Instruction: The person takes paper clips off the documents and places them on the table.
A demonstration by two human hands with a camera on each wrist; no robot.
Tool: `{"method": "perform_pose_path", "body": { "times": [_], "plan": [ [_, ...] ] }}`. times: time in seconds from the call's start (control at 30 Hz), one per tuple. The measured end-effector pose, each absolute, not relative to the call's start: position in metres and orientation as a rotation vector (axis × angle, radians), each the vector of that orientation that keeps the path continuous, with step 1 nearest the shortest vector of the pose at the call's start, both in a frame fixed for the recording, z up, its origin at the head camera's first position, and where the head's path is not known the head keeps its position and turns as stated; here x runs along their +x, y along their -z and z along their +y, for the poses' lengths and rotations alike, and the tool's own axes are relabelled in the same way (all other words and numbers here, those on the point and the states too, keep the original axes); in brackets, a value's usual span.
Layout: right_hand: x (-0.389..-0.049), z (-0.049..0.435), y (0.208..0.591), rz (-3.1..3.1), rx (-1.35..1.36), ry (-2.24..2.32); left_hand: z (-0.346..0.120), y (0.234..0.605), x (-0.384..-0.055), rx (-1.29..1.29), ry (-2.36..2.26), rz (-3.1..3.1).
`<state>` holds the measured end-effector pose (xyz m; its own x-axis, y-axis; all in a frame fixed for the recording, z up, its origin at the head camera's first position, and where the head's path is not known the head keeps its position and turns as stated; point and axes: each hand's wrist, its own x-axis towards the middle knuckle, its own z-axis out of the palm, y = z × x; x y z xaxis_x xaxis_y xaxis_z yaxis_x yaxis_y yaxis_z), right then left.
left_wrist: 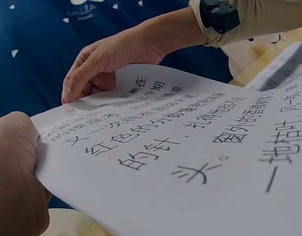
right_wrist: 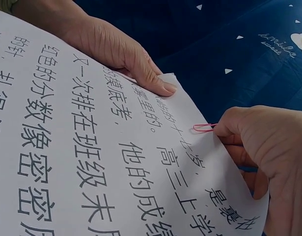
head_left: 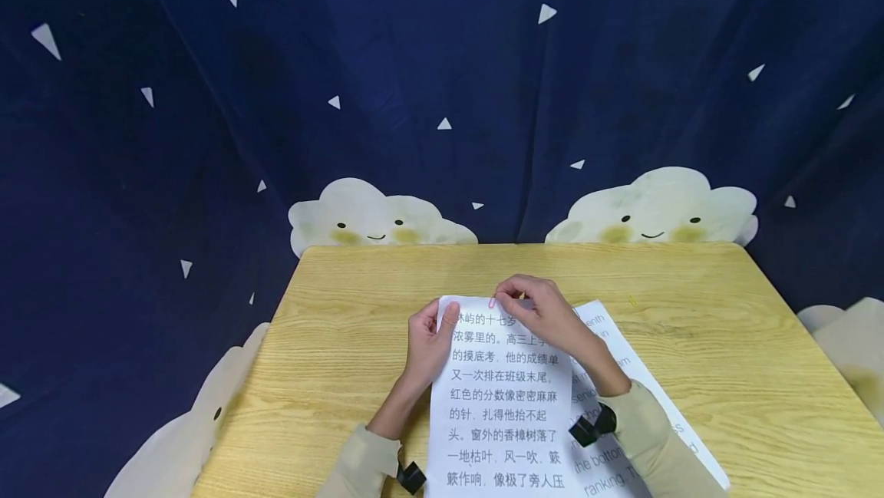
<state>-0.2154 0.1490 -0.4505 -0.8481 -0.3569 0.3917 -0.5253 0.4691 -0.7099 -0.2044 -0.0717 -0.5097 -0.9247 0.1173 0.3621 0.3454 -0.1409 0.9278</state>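
Observation:
A white sheet of paper [head_left: 504,406] printed with large Chinese characters is held up in front of me. My left hand [head_left: 430,337] grips its top left corner, thumb on the printed face and fingers behind. At the top edge, my right hand [head_left: 545,310] pinches a pink paper clip [right_wrist: 204,128]. In the right wrist view the clip's loop lies over the printed face, its outer end between thumb and forefinger. The other right fingers are behind the sheet.
A second sheet with English print [head_left: 621,375] lies on the wooden table [head_left: 331,329], partly under the right forearm. A small yellow paper clip [head_left: 631,301] rests farther right. Behind the table hangs a dark blue curtain [head_left: 414,61] with clouds and triangles.

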Motion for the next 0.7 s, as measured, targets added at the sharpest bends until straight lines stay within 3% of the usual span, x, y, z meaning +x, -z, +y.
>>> {"method": "perform_pose_path", "body": {
  "times": [0.7],
  "plan": [
    [-0.215,0.148,0.452,-2.486,0.741,-1.327,-0.073,0.481,-0.191,-0.536,2.191,-1.959]
  ]
}}
